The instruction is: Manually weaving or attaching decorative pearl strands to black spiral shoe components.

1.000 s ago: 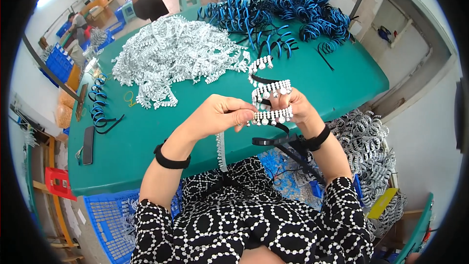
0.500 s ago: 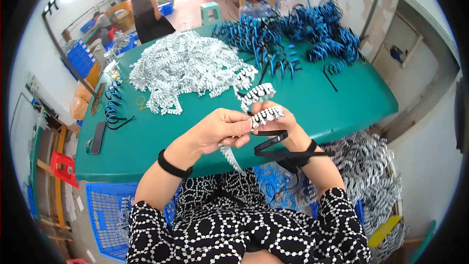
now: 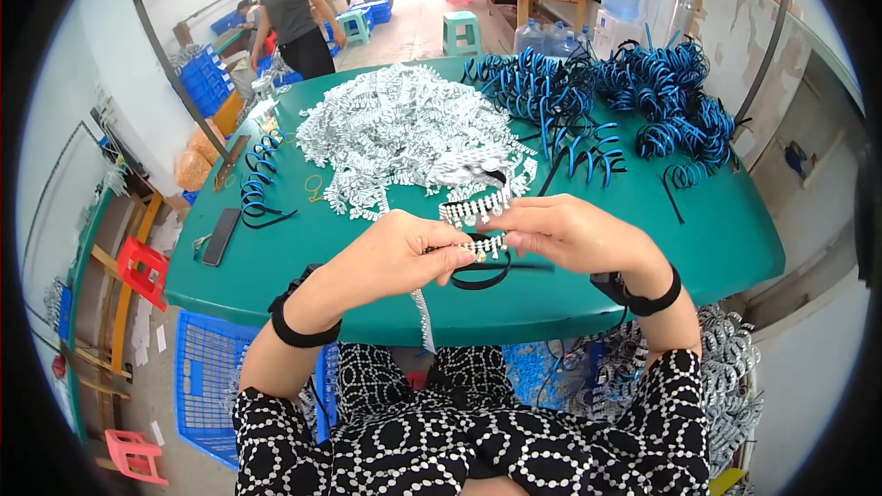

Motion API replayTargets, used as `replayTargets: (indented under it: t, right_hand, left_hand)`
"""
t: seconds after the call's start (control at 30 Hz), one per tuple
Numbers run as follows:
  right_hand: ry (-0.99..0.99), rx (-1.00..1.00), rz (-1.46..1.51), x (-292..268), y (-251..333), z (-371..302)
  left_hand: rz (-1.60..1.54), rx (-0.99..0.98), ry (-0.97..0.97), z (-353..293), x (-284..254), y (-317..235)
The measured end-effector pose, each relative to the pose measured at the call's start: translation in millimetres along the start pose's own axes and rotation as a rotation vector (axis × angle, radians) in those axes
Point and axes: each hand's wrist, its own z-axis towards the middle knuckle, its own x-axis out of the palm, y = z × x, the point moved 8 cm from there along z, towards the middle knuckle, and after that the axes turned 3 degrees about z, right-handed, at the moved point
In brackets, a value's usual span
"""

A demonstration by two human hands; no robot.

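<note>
My left hand [image 3: 390, 255] pinches a coiled black band with a white beaded fringe [image 3: 487, 209] between thumb and fingers. From the right, my right hand [image 3: 571, 231] closes its fingertips on the same beaded band, its back turned up. Loops of the band curl between and above the two hands, and a plain black strip [image 3: 482, 285] hangs in a loop just under them. Below my left hand dangles a narrow silvery-white strip [image 3: 424, 321]. Just beyond the hands lies a big heap of white-and-silver fringed strips [image 3: 404, 124].
Black-and-blue coiled strips [image 3: 661, 83] are piled at the table's far right; another coil [image 3: 260, 174] lies left, beside a phone [image 3: 220, 236]. A blue crate [image 3: 207, 377] stands below the green table [image 3: 707, 239]. A person [image 3: 299, 14] stands beyond the far left edge.
My right hand has moved right and turned its back upward, still at the band. The black strip's loop has shifted under the hands. The whole view has swung somewhat left.
</note>
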Motion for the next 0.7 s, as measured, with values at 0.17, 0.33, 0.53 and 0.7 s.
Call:
replayTargets:
  t: [0.17, 0.33, 0.53, 0.7]
  right_hand:
    - [0.195, 0.319, 0.416, 26.9, -28.6, 8.7]
    - [0.051, 0.379, 0.533, 33.6, -28.5, 18.5]
    - [-0.07, 0.198, 0.132, 46.3, 0.5, 38.3]
    - [-0.035, 0.18, 0.204, 59.1, 11.7, 38.8]
  left_hand:
    - [-0.076, -0.023, 0.061, -8.6, -18.3, 17.4]
    - [-0.281, -0.154, 0.03, -36.2, -45.2, 60.3]
    - [-0.114, 0.09, -0.075, -78.9, -50.3, 51.1]
    - [-0.083, 0.179, -0.203, -93.0, -63.2, 58.3]
